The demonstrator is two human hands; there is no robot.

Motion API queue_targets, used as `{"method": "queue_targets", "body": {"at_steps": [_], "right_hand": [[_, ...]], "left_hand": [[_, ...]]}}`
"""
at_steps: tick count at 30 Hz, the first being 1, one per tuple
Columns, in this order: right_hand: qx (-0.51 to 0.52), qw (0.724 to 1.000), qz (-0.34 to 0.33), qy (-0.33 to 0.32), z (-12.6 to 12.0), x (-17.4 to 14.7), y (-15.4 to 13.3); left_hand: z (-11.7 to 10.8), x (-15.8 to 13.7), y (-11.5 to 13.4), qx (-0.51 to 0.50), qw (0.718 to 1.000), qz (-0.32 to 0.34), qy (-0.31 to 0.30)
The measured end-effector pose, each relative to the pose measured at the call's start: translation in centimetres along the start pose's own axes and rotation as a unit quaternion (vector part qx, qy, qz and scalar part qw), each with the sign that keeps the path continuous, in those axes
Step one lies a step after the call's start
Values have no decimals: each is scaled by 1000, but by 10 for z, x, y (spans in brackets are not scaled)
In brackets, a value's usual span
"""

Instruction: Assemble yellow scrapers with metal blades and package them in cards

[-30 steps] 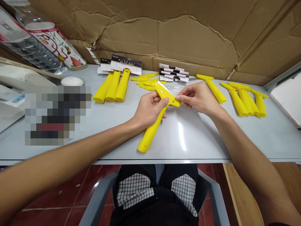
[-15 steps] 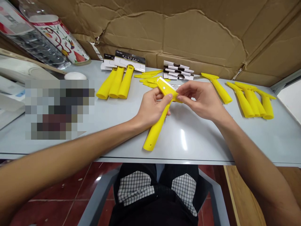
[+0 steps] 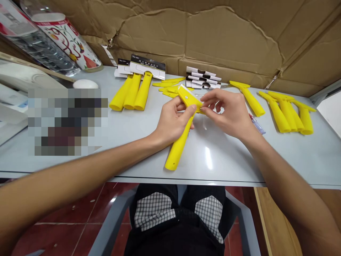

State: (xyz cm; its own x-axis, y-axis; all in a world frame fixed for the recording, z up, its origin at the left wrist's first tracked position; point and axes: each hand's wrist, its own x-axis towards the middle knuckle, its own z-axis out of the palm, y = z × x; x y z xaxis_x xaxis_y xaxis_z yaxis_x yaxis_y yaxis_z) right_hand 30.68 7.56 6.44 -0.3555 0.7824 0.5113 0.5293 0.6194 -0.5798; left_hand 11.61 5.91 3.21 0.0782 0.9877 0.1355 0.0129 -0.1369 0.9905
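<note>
A yellow plastic scraper lies slanted in my left hand, its tube-shaped handle pointing down toward the table's front edge. My left fingers are wrapped round its neck, with the thumb on top. One screw sits in its wide head, and a pale blade strip runs along the far edge. At the head's right end my right hand pinches a tiny shiny metal screw between thumb and index finger, touching the scraper. The other right fingers are curled.
Behind the hands lie loose yellow head pieces and a stack of white-and-black cards. Carded scrapers stand at left; several uncarded yellow scrapers lie right. A small clear-and-red packet rests beside my right wrist. Bottles lean at back left.
Both hands hold nearly the same place on the scraper. The right hand has shifted slightly, showing the small screw and the packet by the wrist more clearly. The view has moved a little.
</note>
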Motion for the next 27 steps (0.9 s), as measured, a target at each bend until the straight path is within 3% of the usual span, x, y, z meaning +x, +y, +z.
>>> {"method": "queue_targets", "body": {"at_steps": [7, 14, 19, 25, 27], "right_hand": [[59, 992, 113, 6, 1, 2, -3], [48, 993, 107, -6, 2, 0, -6], [-23, 997, 75, 17, -2, 2, -3], [-181, 977, 97, 62, -44, 12, 28], [-245, 962, 113, 37, -63, 13, 42]], "left_hand": [[0, -3, 0, 3, 1000, 10, -6], [1, -3, 2, 0, 1000, 9, -3], [0, -1, 5, -8, 1000, -22, 9], [-1, 8, 10, -83, 992, -92, 19], [-1, 10, 11, -102, 989, -104, 14]]}}
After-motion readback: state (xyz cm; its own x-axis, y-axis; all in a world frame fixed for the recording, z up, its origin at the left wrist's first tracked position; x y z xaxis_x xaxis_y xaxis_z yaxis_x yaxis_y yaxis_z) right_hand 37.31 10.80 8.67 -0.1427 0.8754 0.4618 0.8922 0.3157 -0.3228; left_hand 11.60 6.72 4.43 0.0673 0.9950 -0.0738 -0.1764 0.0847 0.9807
